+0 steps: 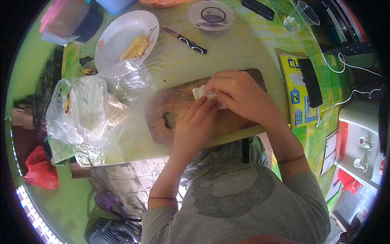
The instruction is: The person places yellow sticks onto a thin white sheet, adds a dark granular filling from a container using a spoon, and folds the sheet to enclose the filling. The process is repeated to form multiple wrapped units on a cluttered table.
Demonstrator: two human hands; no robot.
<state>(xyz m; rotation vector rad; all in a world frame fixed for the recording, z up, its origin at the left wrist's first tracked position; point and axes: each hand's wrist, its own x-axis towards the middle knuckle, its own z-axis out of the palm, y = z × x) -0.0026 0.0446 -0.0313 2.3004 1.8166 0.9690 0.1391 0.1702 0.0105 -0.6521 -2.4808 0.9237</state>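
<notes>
Both my hands work over a brown wooden cutting board with a heart-shaped hole. Between their fingers lies a small folded piece of thin, whitish dough wrapper, mostly covered by them. My right hand pinches its far side with bent fingers. On the near side, my left hand presses its fingertips onto it. Whether anything is inside the fold is hidden. To the left, a clear plastic bag holds a pale, whitish stack. Beyond it stands a white plate with yellow sliced strips on it.
A knife with a black-and-white handle lies beyond the board. Farther back are a round lidded tub, a black case and a clear cup. At right are a yellow printed booklet, a black strip-shaped object and white cables.
</notes>
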